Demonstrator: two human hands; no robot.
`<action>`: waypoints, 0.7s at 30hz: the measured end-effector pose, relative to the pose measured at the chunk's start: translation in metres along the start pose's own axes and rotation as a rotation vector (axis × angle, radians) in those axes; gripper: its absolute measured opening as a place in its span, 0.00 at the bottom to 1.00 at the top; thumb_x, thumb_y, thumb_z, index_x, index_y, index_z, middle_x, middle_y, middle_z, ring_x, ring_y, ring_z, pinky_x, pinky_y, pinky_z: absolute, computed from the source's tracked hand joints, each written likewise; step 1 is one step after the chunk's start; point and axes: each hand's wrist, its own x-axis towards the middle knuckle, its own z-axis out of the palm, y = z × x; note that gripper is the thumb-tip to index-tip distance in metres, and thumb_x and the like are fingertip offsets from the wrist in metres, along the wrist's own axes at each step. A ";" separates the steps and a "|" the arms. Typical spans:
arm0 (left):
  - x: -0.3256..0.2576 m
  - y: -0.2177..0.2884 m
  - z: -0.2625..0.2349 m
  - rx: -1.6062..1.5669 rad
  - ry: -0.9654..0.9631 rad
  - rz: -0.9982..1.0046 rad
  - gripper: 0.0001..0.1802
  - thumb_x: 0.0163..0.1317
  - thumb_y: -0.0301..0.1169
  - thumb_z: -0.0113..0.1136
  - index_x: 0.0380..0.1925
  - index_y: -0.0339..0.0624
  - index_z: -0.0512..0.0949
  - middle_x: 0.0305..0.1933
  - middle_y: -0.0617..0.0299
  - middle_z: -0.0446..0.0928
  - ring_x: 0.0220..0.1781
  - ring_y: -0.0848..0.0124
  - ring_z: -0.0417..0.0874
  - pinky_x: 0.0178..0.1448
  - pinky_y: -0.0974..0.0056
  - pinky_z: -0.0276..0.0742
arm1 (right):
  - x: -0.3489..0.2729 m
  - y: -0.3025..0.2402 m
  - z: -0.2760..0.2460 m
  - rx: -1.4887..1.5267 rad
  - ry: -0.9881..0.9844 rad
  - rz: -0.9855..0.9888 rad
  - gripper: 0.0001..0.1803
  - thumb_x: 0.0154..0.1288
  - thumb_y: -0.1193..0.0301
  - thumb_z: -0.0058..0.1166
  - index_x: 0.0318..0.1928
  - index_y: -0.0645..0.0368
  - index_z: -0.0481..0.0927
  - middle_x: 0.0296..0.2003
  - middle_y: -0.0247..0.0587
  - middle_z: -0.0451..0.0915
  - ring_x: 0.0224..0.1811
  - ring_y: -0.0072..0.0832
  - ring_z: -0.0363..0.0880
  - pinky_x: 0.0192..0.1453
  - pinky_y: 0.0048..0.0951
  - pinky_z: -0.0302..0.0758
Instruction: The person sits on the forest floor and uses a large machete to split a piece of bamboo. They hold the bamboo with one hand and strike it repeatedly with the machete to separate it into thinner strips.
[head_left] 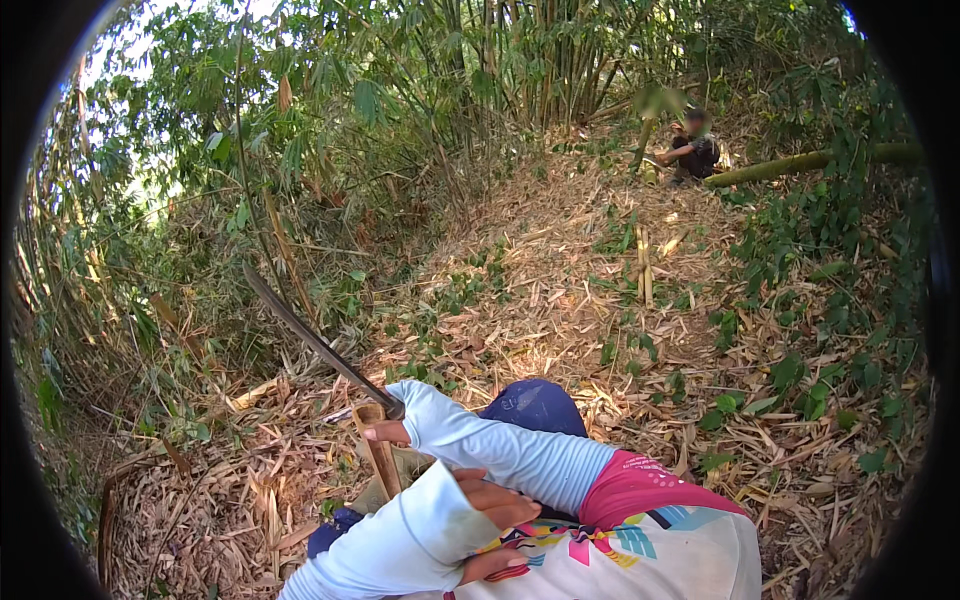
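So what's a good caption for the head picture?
Among bamboo: long blade in the right hand, left hand by a patterned shirt, person sitting farther off.

1. We're outdoors, in a bamboo grove: tall stems (545, 70) crowd together at the back.
2. Underfoot, dry leaf litter (500, 300) carpets the ground thickly.
3. Over on the right, leafy green plants (820, 270) grow up through it.
4. A thick pole (770, 172) stretches out beside someone sitting on the ground (703, 152).
5. Daylight (100, 62) breaks through at upper left.
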 end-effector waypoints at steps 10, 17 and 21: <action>-0.047 -0.005 0.002 -0.042 0.352 -0.280 0.22 0.57 0.50 0.64 0.39 0.42 0.83 0.40 0.61 0.83 0.49 0.60 0.81 0.59 0.55 0.70 | 0.004 0.020 -0.012 0.055 0.050 -0.035 0.17 0.50 0.60 0.71 0.29 0.56 0.78 0.16 0.24 0.69 0.18 0.14 0.65 0.21 0.21 0.63; -0.074 -0.020 0.034 -0.276 0.922 -0.513 0.21 0.59 0.45 0.62 0.28 0.33 0.80 0.32 0.55 0.82 0.43 0.64 0.79 0.54 0.59 0.71 | -0.001 0.012 -0.013 -0.024 0.005 0.041 0.34 0.43 0.54 0.74 0.43 0.69 0.79 0.34 0.45 0.82 0.36 0.27 0.77 0.42 0.29 0.73; -0.087 -0.037 0.052 -0.264 1.086 -0.545 0.18 0.60 0.39 0.63 0.35 0.32 0.78 0.36 0.54 0.80 0.44 0.66 0.78 0.54 0.62 0.70 | -0.004 0.008 -0.009 -0.083 -0.002 0.026 0.33 0.43 0.53 0.73 0.42 0.68 0.79 0.32 0.43 0.81 0.34 0.25 0.76 0.40 0.28 0.72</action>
